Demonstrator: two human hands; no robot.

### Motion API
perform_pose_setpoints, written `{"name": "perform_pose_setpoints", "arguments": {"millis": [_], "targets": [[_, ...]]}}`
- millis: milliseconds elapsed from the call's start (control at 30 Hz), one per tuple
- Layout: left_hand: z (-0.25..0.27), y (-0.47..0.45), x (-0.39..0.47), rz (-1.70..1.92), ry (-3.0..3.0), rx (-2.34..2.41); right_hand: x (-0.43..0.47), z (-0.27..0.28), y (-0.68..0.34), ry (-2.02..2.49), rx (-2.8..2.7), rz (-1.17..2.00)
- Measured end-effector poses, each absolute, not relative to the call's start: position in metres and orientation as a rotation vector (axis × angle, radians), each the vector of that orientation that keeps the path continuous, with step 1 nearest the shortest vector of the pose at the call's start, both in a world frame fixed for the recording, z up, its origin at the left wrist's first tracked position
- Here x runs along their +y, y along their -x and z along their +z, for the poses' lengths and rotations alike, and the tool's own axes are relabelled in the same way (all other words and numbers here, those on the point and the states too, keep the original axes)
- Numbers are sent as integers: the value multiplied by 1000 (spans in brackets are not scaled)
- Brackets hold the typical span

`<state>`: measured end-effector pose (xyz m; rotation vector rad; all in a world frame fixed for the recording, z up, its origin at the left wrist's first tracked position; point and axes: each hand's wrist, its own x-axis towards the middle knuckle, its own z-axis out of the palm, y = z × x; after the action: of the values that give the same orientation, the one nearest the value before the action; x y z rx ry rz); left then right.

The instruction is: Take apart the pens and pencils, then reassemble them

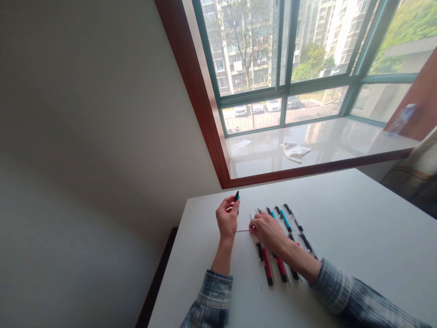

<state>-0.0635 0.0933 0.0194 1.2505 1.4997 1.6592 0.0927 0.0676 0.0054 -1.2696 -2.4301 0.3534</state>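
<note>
My left hand (227, 219) is closed around a black and teal pen barrel (236, 197), its black end pointing up. A thin white pen refill (243, 230) runs sideways between my hands, its right end at the pinched fingertips of my right hand (268, 230). My right hand and forearm cover part of the pen parts on the table. Beyond that hand lie teal-and-black pen barrels (285, 220) and a black part with a clear refill (292, 216). Closer in are red-and-black barrels (266, 266) with black caps and thin refills beside them.
The parts lie in slanting rows on a white table (362, 237). A wall (102, 136) stands at the left, and a red-brown window frame (307, 168) at the back. On the sill are a crumpled white cloth (295, 151) and a clear bottle (403, 119).
</note>
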Motion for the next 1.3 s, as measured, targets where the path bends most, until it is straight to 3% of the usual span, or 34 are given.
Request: {"name": "perform_pose_setpoints", "arguments": {"millis": [267,433,767,1300], "targets": [[19,71,96,1776,-1185,1584,69,9,-95,1271,-2443,225],[17,75,98,1774,-1174,1583,83,13,-116,1190,-2044,519],[20,52,89,1343,-1417,1374,109,20,-137,866,-1221,1092],[22,50,87,1251,-1490,1242,105,25,-138,870,-1322,1090]]}}
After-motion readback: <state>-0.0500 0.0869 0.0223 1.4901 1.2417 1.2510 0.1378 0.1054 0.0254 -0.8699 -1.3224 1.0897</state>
